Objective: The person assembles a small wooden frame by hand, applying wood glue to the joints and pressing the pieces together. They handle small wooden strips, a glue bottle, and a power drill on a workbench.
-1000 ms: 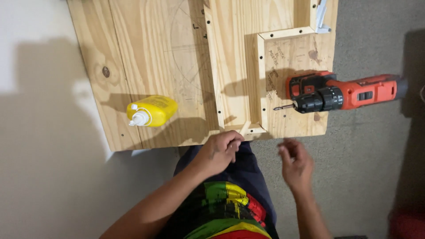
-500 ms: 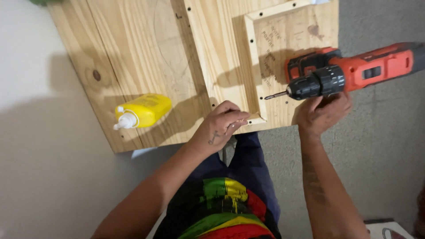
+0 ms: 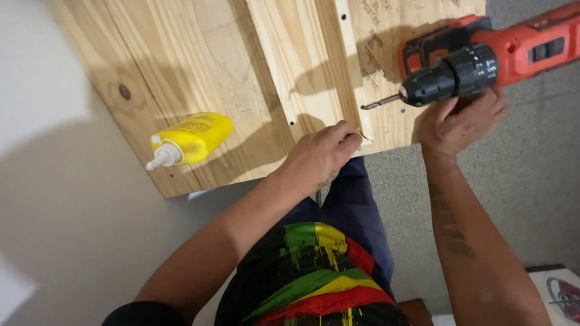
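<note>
Pinching: left hand (image 3: 320,158) nips a small screw (image 3: 364,136) at the wooden frame (image 3: 314,66) edge.
Right hand (image 3: 459,124): curled under red drill (image 3: 483,57).
Risk: bit skids into fingers.

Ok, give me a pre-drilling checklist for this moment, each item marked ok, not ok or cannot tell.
1. Right hand on the red drill: touches its underside, full grip cannot tell.
2. Drill bit fitted in the chuck: ok.
3. Left hand away from the bit: not ok, fingertips are close below it.
4. Small piece pinched in left fingers at the wooden board edge: cannot tell what it is.
5. Yellow glue bottle out of the way: ok, lying to the left.
</note>
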